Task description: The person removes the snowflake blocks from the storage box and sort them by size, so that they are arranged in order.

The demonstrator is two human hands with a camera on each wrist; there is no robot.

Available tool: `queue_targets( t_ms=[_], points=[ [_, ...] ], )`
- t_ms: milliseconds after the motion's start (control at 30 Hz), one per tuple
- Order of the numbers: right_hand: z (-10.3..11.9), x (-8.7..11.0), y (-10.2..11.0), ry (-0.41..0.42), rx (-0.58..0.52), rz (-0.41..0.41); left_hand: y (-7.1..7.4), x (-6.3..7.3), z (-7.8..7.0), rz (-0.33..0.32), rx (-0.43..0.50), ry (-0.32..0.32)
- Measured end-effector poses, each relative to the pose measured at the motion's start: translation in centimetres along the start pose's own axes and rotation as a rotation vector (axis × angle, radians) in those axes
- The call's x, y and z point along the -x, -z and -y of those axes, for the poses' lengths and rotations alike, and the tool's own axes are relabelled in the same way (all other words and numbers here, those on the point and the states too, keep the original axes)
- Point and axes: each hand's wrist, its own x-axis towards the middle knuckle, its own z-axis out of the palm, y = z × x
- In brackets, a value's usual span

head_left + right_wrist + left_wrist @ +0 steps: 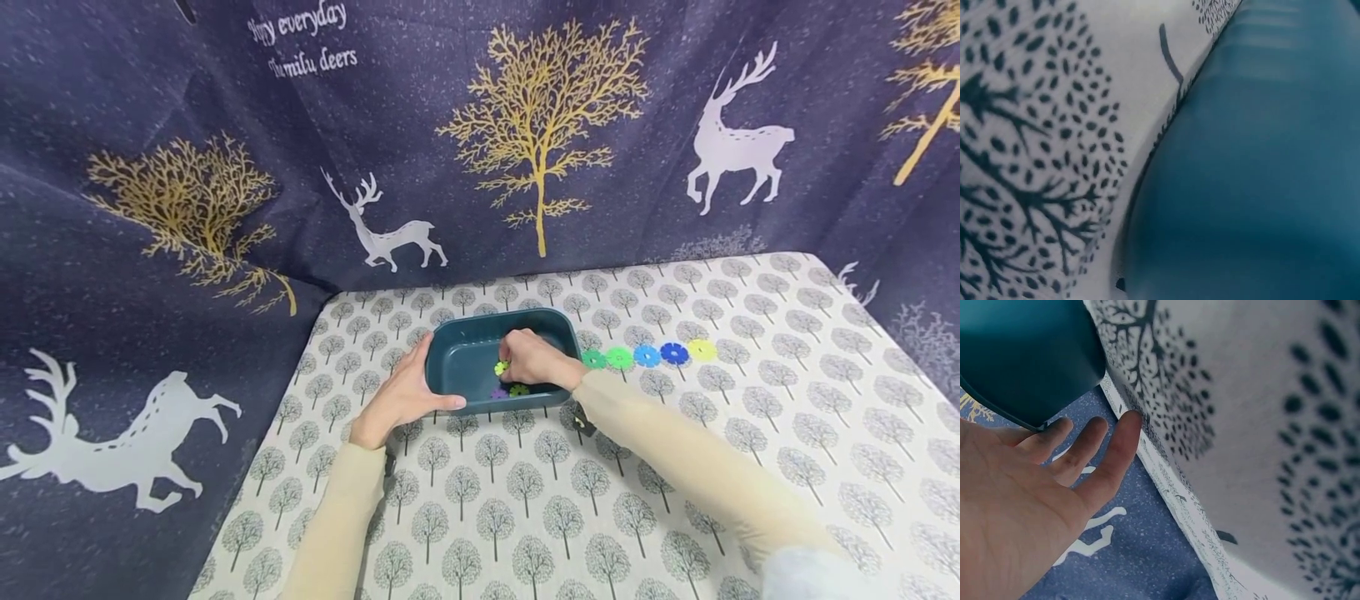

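In the head view a dark teal plastic basin [468,406] stands on the table. My left hand [405,392] rests spread on its left end, thumb along the front rim; in the left wrist view its fingers [1113,462] are loosely extended beside the wall. Inside the basin my right hand [536,360] has curled fingers and pinches a yellow-green notched plastic disc [501,367]. On the basin floor below it lie a purple disc [498,393] and an olive-green disc [518,389]. The right wrist view shows only the basin's wall [1254,187] and the tablecloth.
Right of the basin several notched discs form a row: green [593,359], light green [619,358], light blue [647,356], dark blue [674,353] and yellow [702,350]. A tree-print cloth [525,517] covers the table. Behind hangs a dark blue curtain [375,108].
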Motion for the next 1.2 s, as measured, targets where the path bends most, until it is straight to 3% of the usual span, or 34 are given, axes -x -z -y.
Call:
queue_targets(
  t_ms=[433, 567, 667, 967, 1200],
  points=[
    [0.9, 0.4, 0.3, -0.001, 0.049, -0.014, -0.1, -0.1, 0.1, -0.01, -0.001, -0.002],
    [2.4, 2.3, 1.6, 0.014, 0.047, -0.022, -0.1, -0.1, 0.0, -0.007, -0.009, 0.003],
    [3.5, 3.7, 2.6, 0.034, 0.012, -0.028, -0.1, 0.0, 0.0, -0.007, -0.01, 0.008],
    [3.4, 4.9, 2.9, 0.131, -0.078, -0.115, -0.2, 0.1, -0.1, -0.003, 0.0, 0.026],
    [3.4, 6.4, 3.5, 0.128, -0.169, -0.196, -0.1, 0.1, -0.1, -0.006, -0.006, 0.028]
  ],
)
